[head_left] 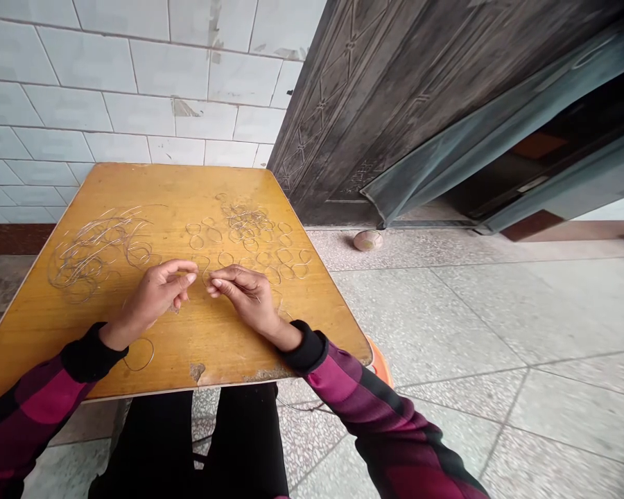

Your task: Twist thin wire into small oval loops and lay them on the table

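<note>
My left hand (pixel 153 296) and my right hand (pixel 244 292) rest on a small wooden table (pixel 41 326), fingertips facing each other and pinched together. Between them they hold a thin wire piece (pixel 204 267), bent into a loop. A tangled heap of loose wire (pixel 91 249) lies to the left of my left hand. Several finished wire loops (pixel 249 239) are spread over the table beyond my right hand. One single wire ring (pixel 139 355) lies near the front edge by my left wrist.
A white tiled wall (pixel 109 83) stands behind the table. A dark carved door (pixel 395 90) is at the right. A round stone-like ball (pixel 367 240) lies on the terrazzo floor by the door. Something orange (pixel 380 362) shows under the table's right corner.
</note>
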Motion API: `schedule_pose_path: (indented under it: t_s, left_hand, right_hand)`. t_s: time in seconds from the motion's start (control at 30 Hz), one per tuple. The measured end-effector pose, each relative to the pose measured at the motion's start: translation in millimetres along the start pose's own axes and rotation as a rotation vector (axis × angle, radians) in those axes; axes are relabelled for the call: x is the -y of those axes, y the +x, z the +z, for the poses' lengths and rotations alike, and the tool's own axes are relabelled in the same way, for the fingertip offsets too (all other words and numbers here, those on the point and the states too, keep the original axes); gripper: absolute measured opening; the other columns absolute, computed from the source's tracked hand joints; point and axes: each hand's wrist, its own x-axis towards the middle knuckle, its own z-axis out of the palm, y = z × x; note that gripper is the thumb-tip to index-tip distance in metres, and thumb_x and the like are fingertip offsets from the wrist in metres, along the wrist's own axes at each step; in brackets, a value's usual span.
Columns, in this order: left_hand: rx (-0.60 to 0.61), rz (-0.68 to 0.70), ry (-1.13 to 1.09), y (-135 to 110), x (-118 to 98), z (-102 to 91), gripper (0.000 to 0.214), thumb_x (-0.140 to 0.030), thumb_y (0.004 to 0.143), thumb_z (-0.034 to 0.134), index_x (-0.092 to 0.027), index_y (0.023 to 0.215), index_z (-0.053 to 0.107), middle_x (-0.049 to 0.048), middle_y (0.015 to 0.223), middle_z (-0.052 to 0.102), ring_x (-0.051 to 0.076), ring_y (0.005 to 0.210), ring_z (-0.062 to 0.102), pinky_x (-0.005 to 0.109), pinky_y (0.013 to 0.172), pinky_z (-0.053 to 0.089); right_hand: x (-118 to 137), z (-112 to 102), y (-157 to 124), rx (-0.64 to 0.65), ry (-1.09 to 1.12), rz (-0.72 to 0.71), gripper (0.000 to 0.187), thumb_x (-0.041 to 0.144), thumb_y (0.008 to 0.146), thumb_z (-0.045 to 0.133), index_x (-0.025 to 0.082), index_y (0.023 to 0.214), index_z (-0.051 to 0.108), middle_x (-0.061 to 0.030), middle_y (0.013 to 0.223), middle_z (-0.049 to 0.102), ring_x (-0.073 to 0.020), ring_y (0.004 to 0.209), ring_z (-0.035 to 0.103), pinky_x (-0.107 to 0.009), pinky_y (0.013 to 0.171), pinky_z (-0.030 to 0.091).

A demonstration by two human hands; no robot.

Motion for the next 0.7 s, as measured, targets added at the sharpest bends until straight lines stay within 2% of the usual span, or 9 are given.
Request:
schedule_pose_path:
  t_s: [0.07, 0.13, 0.23, 0.3, 0.4, 0.57, 0.7]
  left_hand:
    - [-0.109, 0.086, 0.019, -5.5, -3.3, 1.3, 0.022, -0.03, 0.078, 0.067, -0.018, 0.097, 0.067, -0.0039, 0.056, 0.058, 0.008, 0.04, 0.05, 0.02, 0.04, 0.04]
    - [-0.136, 0.136, 0.034, -11.1, -6.2, 4.2, 0.016, -0.028, 0.079, 0.067, -0.019, 0.092, 0.067, -0.0043, 0.055, 0.057, 0.008, 0.039, 0.05, 0.019, 0.039, 0.039]
    - [-0.007, 0.034, 0.017, -15.0, -6.3, 11.6, 0.02, -0.029, 0.081, 0.064, -0.017, 0.096, 0.068, -0.0037, 0.05, 0.058, 0.009, 0.036, 0.05, 0.02, 0.036, 0.04]
    - [0.072, -0.065, -0.04, -14.0, -4.0, 17.0, 0.025, -0.03, 0.081, 0.063, -0.016, 0.1, 0.068, 0.0003, 0.059, 0.066, 0.011, 0.039, 0.055, 0.021, 0.037, 0.043]
    - [0.137, -0.134, -0.143, -10.3, 0.2, 22.0, 0.021, -0.031, 0.079, 0.063, -0.015, 0.09, 0.071, 0.0048, 0.073, 0.07, 0.014, 0.051, 0.064, 0.023, 0.043, 0.05]
    - [0.159, -0.11, -0.205, -8.0, 3.1, 21.0, 0.017, -0.03, 0.077, 0.068, -0.014, 0.081, 0.071, 0.0047, 0.072, 0.069, 0.014, 0.06, 0.066, 0.027, 0.057, 0.057]
    - [0.115, -0.1, -0.258, -7.0, 3.2, 19.2, 0.02, -0.033, 0.077, 0.07, -0.013, 0.072, 0.068, 0.0019, 0.066, 0.064, 0.01, 0.05, 0.059, 0.022, 0.047, 0.051]
  right_hand:
    - [-1.2, 0.1, -0.7, -0.038, -0.011, -0.019, 0.012, 0.033, 0.083, 0.068, 0.024, 0.09, 0.074, -0.0027, 0.079, 0.069, -0.0149, 0.068, 0.066, -0.034, 0.07, 0.054]
    - [-1.9, 0.4, -0.9, -0.068, 0.002, -0.015, 0.013, 0.034, 0.084, 0.068, 0.025, 0.092, 0.073, -0.0029, 0.081, 0.07, -0.0153, 0.068, 0.066, -0.035, 0.07, 0.054]
    - [-1.1, 1.6, -1.3, -0.066, -0.04, -0.034, 0.013, 0.035, 0.085, 0.067, 0.025, 0.091, 0.073, -0.0032, 0.081, 0.07, -0.0163, 0.071, 0.066, -0.036, 0.073, 0.053]
    - [-0.6, 3.3, -2.2, -0.041, -0.099, -0.075, 0.012, 0.034, 0.086, 0.066, 0.025, 0.09, 0.073, -0.0032, 0.08, 0.07, -0.0167, 0.075, 0.066, -0.035, 0.075, 0.052]
    - [-2.0, 6.2, -4.2, -0.028, -0.142, -0.112, 0.011, 0.031, 0.087, 0.064, 0.025, 0.09, 0.072, -0.0032, 0.082, 0.07, -0.0168, 0.078, 0.065, -0.035, 0.076, 0.052]
    - [-4.3, 7.3, -6.1, -0.032, -0.181, -0.127, 0.012, 0.031, 0.089, 0.062, 0.027, 0.095, 0.072, -0.0032, 0.084, 0.07, -0.0173, 0.08, 0.065, -0.035, 0.077, 0.052]
    - [-2.2, 4.0, -5.7, 0.004, -0.268, -0.244, 0.017, 0.025, 0.09, 0.061, 0.03, 0.103, 0.072, -0.0025, 0.087, 0.071, -0.0171, 0.084, 0.065, -0.035, 0.079, 0.053]
